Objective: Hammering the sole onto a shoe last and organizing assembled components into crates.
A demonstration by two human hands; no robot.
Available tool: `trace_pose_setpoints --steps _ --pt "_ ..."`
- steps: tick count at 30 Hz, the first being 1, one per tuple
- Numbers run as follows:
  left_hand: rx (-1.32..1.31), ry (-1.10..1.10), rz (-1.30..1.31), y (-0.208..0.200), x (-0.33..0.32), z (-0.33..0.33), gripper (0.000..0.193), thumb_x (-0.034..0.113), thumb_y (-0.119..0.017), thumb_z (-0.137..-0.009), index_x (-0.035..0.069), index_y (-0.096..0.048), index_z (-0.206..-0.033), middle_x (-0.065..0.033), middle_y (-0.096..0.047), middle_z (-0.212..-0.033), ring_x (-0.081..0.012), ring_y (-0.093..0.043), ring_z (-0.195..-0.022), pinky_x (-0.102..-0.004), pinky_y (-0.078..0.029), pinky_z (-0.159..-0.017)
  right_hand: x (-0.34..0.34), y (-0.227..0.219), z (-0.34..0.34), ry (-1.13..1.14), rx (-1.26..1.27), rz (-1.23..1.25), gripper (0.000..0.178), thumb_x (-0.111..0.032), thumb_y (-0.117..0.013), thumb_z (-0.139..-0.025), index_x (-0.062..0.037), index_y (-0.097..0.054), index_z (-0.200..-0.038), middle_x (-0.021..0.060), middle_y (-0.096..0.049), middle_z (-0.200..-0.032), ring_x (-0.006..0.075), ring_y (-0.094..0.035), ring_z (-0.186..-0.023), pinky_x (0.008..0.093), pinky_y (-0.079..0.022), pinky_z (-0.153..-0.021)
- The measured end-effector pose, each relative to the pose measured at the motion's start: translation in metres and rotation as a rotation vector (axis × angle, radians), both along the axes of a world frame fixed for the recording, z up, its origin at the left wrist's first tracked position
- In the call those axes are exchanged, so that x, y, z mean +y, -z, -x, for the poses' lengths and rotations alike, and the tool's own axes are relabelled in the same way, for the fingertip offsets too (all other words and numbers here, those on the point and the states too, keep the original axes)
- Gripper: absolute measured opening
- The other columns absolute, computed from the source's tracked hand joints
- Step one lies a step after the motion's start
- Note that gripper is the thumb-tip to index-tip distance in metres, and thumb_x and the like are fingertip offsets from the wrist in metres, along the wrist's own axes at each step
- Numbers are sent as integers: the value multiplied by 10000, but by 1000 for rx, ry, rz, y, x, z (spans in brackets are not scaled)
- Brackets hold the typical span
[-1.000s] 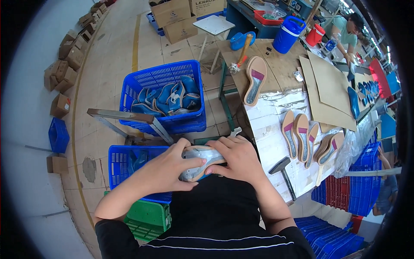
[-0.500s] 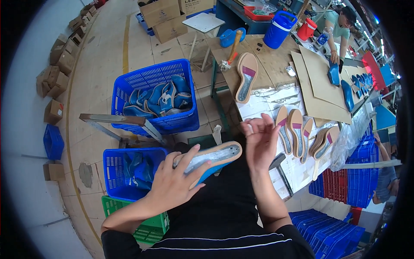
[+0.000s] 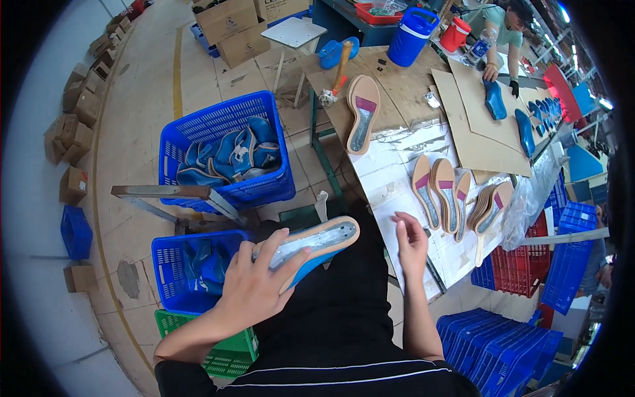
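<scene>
My left hand (image 3: 254, 281) grips a blue shoe last (image 3: 305, 270), sole side up, with the fingers across its underside. A tan-rimmed insole (image 3: 331, 233) with a silvery-grey middle lies along that underside. Over the table's near edge is my right hand (image 3: 411, 248), its fingers loosely curled and apart, with nothing seen in them. Beside it the dark handle of a hammer (image 3: 435, 276) shows; its head is hidden behind the hand. Stacks of tan insoles with purple patches (image 3: 444, 192) lie on the white-covered table (image 3: 390, 178), and another stack of insoles (image 3: 363, 116) sits farther off.
Blue crates with blue lasts (image 3: 225, 192) (image 3: 198, 304) stand to the left, by a metal-legged stand (image 3: 165, 192). A green crate (image 3: 231, 351) is below. Cardboard sheets (image 3: 479, 119), a wooden-handled tool (image 3: 342, 66) and a blue jug (image 3: 411, 38) lie across the table. A co-worker (image 3: 503, 33) handles a last.
My right hand has moved down from its raised, open pose to the hammer at the table edge, covering its head. The left hand keeps the shoe last at nearly the same place.
</scene>
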State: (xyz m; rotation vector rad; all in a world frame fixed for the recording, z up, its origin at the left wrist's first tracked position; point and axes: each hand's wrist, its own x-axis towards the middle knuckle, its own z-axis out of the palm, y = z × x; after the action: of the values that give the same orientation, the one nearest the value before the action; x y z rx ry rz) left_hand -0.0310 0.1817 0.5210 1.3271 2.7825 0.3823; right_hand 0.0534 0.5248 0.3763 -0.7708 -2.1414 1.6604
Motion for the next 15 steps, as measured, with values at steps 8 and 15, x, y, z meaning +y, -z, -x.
trace_pose_setpoints --steps 8,15 --pt "13 14 -49 1 2 2 863 227 -936 -731 280 -603 -1525 -152 -484 -1533 -349 -554 -1046 -432 -552 -825 94 42 -121 -121 -746 -858 529 -358 -877 -858 -48 -634 -1211 221 -657 -1123 461 -620 -1017 555 -505 -911" --pt "56 -37 -90 1 -10 -3 786 236 -908 -770 295 -621 -1500 -190 -506 -1467 -335 -544 -1012 -414 -533 -808 63 55 -135 -74 -572 -757 273 -202 -702 -1024 26 -575 -1104 299 -677 -1040 518 -663 -957 571 -529 -825"
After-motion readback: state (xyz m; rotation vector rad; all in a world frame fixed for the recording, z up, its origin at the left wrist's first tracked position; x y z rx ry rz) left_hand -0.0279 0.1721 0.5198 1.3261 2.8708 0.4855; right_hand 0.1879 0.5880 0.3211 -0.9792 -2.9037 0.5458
